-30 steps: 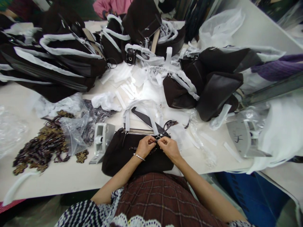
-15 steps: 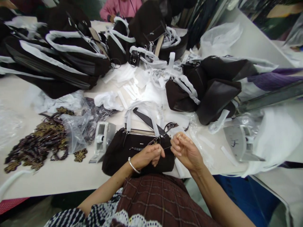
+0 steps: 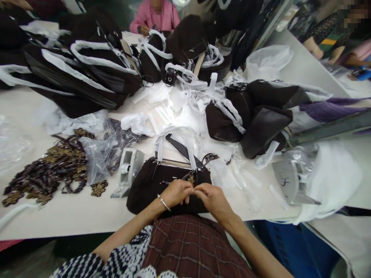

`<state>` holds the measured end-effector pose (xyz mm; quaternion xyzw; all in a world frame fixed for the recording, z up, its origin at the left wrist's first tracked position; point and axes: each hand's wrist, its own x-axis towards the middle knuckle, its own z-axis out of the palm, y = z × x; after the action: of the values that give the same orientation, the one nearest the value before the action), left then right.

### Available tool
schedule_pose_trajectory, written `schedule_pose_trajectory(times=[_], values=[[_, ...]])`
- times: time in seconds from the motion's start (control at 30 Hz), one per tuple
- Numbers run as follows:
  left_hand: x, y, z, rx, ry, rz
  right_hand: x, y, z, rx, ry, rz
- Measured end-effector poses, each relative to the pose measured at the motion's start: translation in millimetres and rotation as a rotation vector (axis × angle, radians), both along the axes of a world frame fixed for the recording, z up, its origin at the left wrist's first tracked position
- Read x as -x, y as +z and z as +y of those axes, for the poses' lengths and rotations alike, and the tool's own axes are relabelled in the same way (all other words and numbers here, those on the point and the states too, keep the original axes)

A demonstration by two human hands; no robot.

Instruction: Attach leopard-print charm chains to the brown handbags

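A dark brown handbag [image 3: 150, 185] lies at the near table edge, its handles wrapped in white strips. A patterned charm [image 3: 191, 178] hangs by its zipper end. My left hand [image 3: 175, 193], with a bangle on the wrist, and my right hand [image 3: 213, 199] meet over the bag's front, fingers pinched together on something small I cannot make out, just below the charm.
A grey tape dispenser [image 3: 127, 172] stands left of the bag, a second one [image 3: 290, 179] at right. Patterned charms [image 3: 46, 170] and a plastic bag [image 3: 98, 158] lie at left. Piles of dark bags [image 3: 255, 116] and white strips [image 3: 174, 104] fill the back. A person in pink [image 3: 156, 17] sits opposite.
My right hand, raised and drawn away to the right half a second ago, has come back down to my left hand over the bag. The view has tilted up slightly.
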<state>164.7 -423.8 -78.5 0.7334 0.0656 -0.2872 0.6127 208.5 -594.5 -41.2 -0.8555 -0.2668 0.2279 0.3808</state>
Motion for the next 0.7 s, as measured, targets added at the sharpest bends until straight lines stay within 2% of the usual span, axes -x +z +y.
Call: schedule_pose_trajectory(times=[0.07, 0.13, 0.2, 0.27, 0.33, 0.37, 0.43, 0.57, 0.7], values=[[-3, -1.9, 4, 0.05, -0.007, 0.023, -4, -8.0, -3, 0.03, -0.005, 0.012], [-8, -5.9, 9, 0.027, 0.02, -0.004, -8, -14.1, -7, 0.026, -0.036, 0.02], [-16, -12.2, 12, -0.158, 0.116, -0.118, -13, -21.0, -12, 0.029, -0.106, 0.013], [-26, -20.5, 11, -0.432, 0.196, -0.251, -17, -30.4, -14, 0.032, -0.204, -0.01], [-37, -30.2, 5, -0.644, 0.18, -0.301, -20, -41.3, -14, 0.026, -0.284, -0.045], [-41, -35.4, 1, -0.689, 0.149, -0.288, -22, -46.7, -14, 0.023, -0.313, -0.061], [-48, -45.7, -8, -0.641, 0.145, -0.209, -24, -55.6, -12, 0.018, -0.35, -0.088], [-52, -63.5, -18, -0.351, 0.241, -0.046, -27, -64.5, -9, 0.021, -0.397, -0.085], [-46, -76.8, -12, -0.067, 0.233, 0.041, -28, -64.2, -10, 0.013, -0.421, -0.082]])
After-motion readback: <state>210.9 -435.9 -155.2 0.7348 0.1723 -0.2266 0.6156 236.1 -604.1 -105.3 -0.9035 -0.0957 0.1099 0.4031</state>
